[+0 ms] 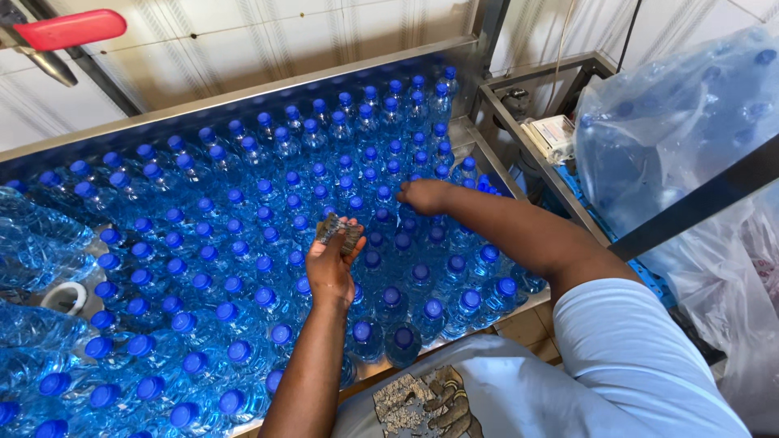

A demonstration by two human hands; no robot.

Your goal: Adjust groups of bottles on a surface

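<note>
At mid-frame, your left hand [331, 264] is closed round a small stack of flat grey pieces [341, 230], fingers curled and thumb clamping them from the side. What the pieces are is too small and blurred to tell; they look thin and light, and probably slide against one another, so a pinch across the stack's edges seems the surest hold.

Your right hand [423, 195], a little right of centre, rests palm-down on the blue caps of the bottles [243, 243]; the fingers are turned away, so you cannot tell whether that grip is closed on a cap or lying loose.

Bottles fill the steel counter [268, 89] from upper right to lower left, standing upright and touching. They appear clear, thin-walled and full, so expect each to be fairly heavy, soft in the wall and slick; the ribbed cap and the neck beneath it would be the firm place to take one.

Bottles along the left edge seem to lie on their sides under glare. Bagged bottles [673, 122] at upper right are veiled by plastic, and a red handle [69, 28] at upper left is cut off.
</note>
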